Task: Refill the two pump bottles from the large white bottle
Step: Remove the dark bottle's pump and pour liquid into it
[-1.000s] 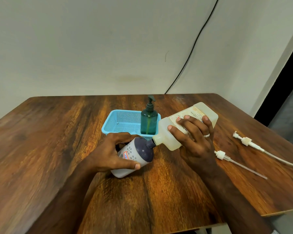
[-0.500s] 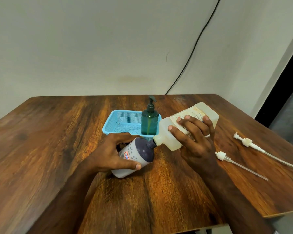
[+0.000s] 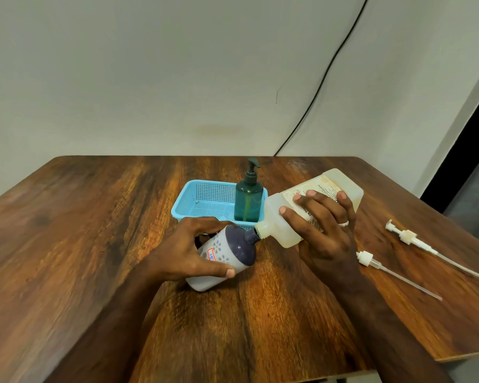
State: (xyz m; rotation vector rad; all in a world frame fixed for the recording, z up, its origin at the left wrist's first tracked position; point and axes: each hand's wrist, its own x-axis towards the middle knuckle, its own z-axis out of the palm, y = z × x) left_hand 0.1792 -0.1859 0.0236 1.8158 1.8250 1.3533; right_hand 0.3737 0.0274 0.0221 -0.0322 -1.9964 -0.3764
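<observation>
My right hand (image 3: 325, 230) grips the large white bottle (image 3: 285, 222), tipped down to the left so its open neck meets the neck of a small grey bottle with a dark purple top (image 3: 230, 252). My left hand (image 3: 188, 250) holds that small bottle tilted toward the big one, its base near the table. A green pump bottle (image 3: 248, 199) stands upright with its pump on, in the right end of a blue basket (image 3: 194, 203). Two white pump heads with long tubes lie on the table at right: one close to my right wrist (image 3: 367, 259), one farther right (image 3: 407, 236).
The brown wooden table (image 3: 94, 230) reaches a pale wall at the back, where a black cable (image 3: 324, 78) runs down behind it. The table's right edge borders a dark doorway; its front edge lies just under my forearms.
</observation>
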